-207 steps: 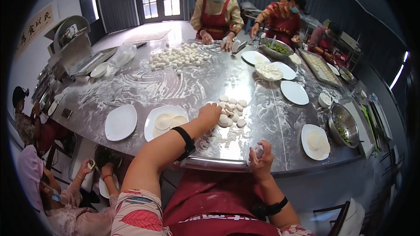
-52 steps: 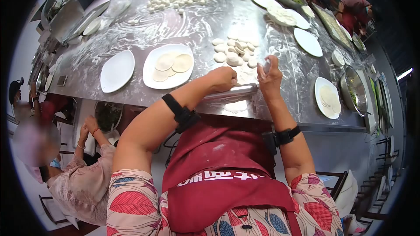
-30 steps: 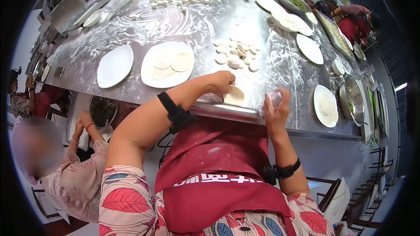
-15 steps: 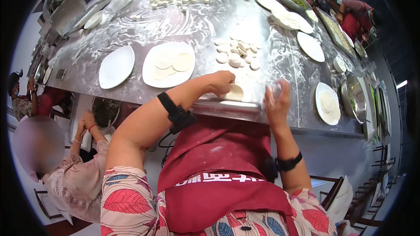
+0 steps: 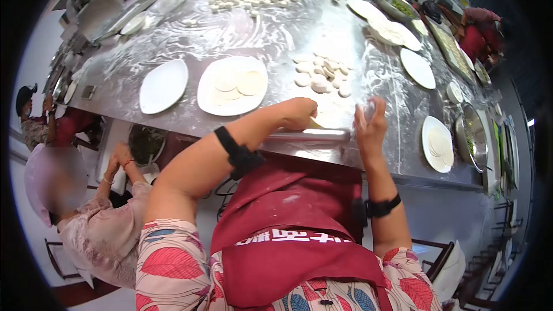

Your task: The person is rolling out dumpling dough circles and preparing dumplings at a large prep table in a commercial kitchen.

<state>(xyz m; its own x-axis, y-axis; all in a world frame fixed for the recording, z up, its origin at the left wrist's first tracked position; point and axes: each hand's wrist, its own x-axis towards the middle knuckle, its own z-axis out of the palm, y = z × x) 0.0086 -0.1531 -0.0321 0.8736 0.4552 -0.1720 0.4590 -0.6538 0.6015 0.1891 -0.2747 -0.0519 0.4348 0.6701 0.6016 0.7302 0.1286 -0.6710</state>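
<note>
Head cam: rolling pin [image 5: 311,135] lies crosswise along the near edge of the steel table [image 5: 173,118], long axis left-right. Dough round [image 5: 322,120] sits just past it. Left hand [image 5: 296,112] pinches the round's edge, fingers together. Right hand [image 5: 370,126] is curled on the pin's right end, so it's nearer.

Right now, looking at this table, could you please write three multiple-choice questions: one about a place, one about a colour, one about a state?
1. Where is the rolling pin?
A. near table edge
B. on a plate
C. on the floor

2. What colour is the apron?
A. blue
B. dark red
C. white

3. How is the table surface?
A. wet
B. covered with cloth
C. dusted with flour

Answers:
1 A, it lies under the left hand and right hand.
2 B, dark red cloth at the waist.
3 C, white streaks on the metal.
</note>
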